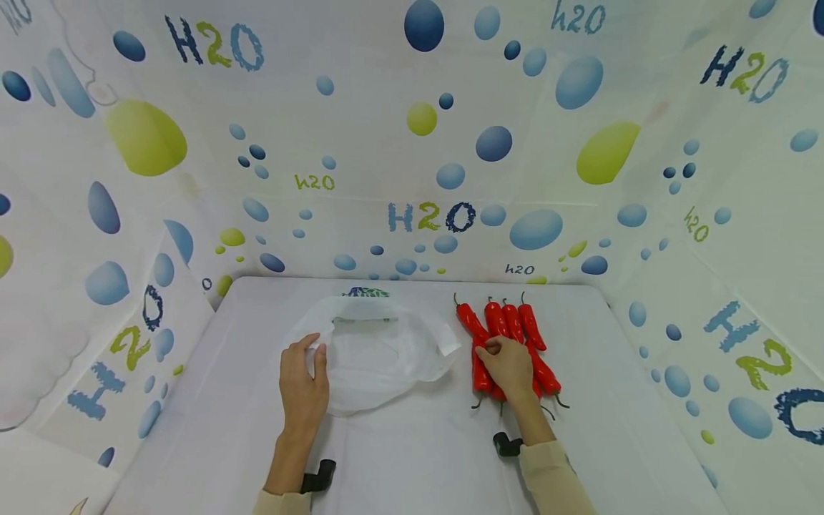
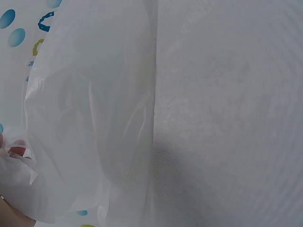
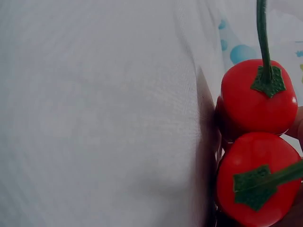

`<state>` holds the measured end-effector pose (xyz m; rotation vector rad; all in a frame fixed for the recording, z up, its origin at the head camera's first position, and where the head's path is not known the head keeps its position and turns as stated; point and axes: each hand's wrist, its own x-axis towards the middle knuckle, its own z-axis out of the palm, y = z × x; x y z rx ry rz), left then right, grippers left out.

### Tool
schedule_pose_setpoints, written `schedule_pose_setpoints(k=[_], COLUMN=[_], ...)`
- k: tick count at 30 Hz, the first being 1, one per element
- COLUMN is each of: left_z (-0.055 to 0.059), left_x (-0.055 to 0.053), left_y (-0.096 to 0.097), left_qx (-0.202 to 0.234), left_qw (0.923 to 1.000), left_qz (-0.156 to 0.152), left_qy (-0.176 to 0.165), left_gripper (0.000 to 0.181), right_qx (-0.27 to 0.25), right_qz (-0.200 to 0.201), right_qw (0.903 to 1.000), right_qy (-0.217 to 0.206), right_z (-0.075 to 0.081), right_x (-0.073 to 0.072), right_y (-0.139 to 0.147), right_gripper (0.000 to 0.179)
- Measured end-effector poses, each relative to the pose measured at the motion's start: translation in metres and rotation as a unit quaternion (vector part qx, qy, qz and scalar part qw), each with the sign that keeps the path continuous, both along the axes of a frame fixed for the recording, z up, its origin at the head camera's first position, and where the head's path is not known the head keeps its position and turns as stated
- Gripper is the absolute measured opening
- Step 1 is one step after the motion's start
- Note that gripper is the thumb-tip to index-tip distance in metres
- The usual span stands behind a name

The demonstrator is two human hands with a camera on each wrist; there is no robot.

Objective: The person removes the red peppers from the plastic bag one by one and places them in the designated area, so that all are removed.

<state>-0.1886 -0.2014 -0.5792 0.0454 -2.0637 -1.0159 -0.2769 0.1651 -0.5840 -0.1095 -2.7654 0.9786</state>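
Note:
A thin white plastic bag lies spread in the middle of the table, its mouth wide. My left hand is at the bag's left edge and pinches the film, which bunches around the fingers in the left wrist view. To the right, several red chili peppers with green stems lie in a back row and a front row. Over the front row, my right hand grips a chili pepper at the row's left end. Two pepper tops show close up in the right wrist view.
A white cloth covers the table. A white sheet printed with blue and green drops hangs behind and at both sides. Each wrist bears a small black camera mount. A green and blue print shows at the bag's far edge.

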Motion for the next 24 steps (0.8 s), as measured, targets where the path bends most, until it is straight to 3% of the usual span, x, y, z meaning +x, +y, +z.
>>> schedule_pose_setpoints(k=[17,24], left_z=[-0.002,-0.001], left_x=[-0.005,-0.008], left_y=[0.0,-0.001], left_qx=[-0.014,-0.024], left_qw=[0.9996,0.9992], left_qz=[-0.01,0.009], left_qy=[0.023,0.032], left_gripper=[0.028,0.027], right_qx=[-0.033,-0.043], right_qz=[-0.002,0.016], right_qw=[0.9994,0.9982], right_qy=[0.014,0.039], right_z=[0.006,0.016], right_x=[0.005,0.008], right_y=[0.007,0.005], right_gripper=[0.03,0.034])
